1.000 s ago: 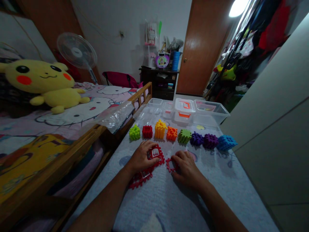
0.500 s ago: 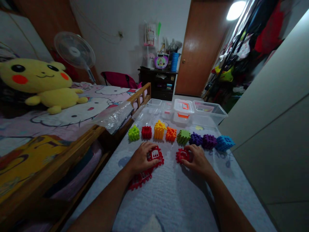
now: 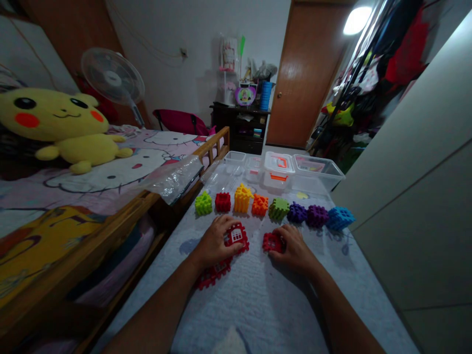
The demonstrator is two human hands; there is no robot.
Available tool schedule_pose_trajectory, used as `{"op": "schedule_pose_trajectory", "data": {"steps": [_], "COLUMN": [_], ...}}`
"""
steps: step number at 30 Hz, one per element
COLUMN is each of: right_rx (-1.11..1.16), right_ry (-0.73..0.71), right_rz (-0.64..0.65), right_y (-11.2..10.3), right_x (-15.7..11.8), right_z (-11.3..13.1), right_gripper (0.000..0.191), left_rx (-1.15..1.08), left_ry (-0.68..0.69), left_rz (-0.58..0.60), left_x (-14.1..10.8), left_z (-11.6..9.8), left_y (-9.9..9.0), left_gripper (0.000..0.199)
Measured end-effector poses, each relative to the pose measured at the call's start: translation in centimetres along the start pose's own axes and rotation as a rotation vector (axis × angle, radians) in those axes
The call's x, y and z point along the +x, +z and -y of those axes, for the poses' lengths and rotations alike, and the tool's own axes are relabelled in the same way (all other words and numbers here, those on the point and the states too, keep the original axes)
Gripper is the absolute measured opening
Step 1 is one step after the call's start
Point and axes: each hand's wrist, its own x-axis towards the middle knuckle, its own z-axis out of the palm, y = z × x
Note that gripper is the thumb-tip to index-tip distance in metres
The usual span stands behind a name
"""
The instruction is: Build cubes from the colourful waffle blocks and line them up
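Observation:
My left hand (image 3: 216, 241) is closed on a red building tile (image 3: 239, 237) with a white window in it, gripped between thumb and fingers. Partly under my left wrist lie more red tiles (image 3: 216, 274), joined at their toothed edges. My right hand (image 3: 293, 248) grips another red tile (image 3: 272, 242) by its right side, tilted low over the cloth. A gap separates the two hands' tiles. Behind them stands a row of tile stacks: lime (image 3: 203, 203), red (image 3: 222, 202), yellow (image 3: 242, 199), orange (image 3: 260, 205), green (image 3: 279, 209), dark purple (image 3: 297, 212), purple (image 3: 317, 216) and blue (image 3: 339, 218).
Clear plastic boxes stand at the table's far end, one with an orange-latched lid (image 3: 279, 163). A wooden bed rail (image 3: 121, 231) runs along the left, with a plastic bag (image 3: 175, 177) over it. A pale cabinet (image 3: 424, 196) borders the right side.
My right hand has moved slightly left with its red tile, which is now turned to a different tilt. The left hand stays on its tile.

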Motion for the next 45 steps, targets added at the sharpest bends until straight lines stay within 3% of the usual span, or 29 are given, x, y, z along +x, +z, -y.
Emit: {"op": "schedule_pose_trajectory", "data": {"steps": [6,10,14,19,23,28,35,45], "right_rx": [0.129,0.428,0.562,0.530,0.500,0.474,0.447,0.436], "right_ry": [-0.075,0.041,0.181,0.201,0.203,0.193,0.156,0.179], "right_rz": [0.060,-0.077,-0.214,-0.251,-0.245,-0.231,-0.251,-0.258], "right_y": [0.4,0.6,1.1,1.5,1.5,1.6,1.9,1.8], "right_x": [-0.4,0.0,0.6,0.7,0.7,0.7,0.7,0.7], "right_z": [0.6,-1.3,-2.4,-2.3,-2.2,-2.3,-2.6,-2.4], "right_gripper": [0.043,0.044,0.035,0.032,0.031,0.031,0.028,0.034], "left_rx": [-0.027,0.014,0.113,0.176,0.171,0.261,0.370,0.465], "left_ry": [-0.002,0.071,0.166,0.157,0.147,0.115,0.136,0.242], "left_rz": [0.035,0.164,0.240,0.318,0.342,0.318,0.348,0.412], "left_x": [0.1,1.0,2.4,3.4,3.3,3.2,3.8,4.6], "left_z": [-1.8,-4.2,-5.6,-5.3,-4.9,-5.3,-6.1,-7.1], "left_y": [0.0,0.7,2.6,4.7,5.3,5.4,5.4,4.5], "left_gripper": [0.048,0.045,0.049,0.047,0.045,0.061,0.033,0.036]}}
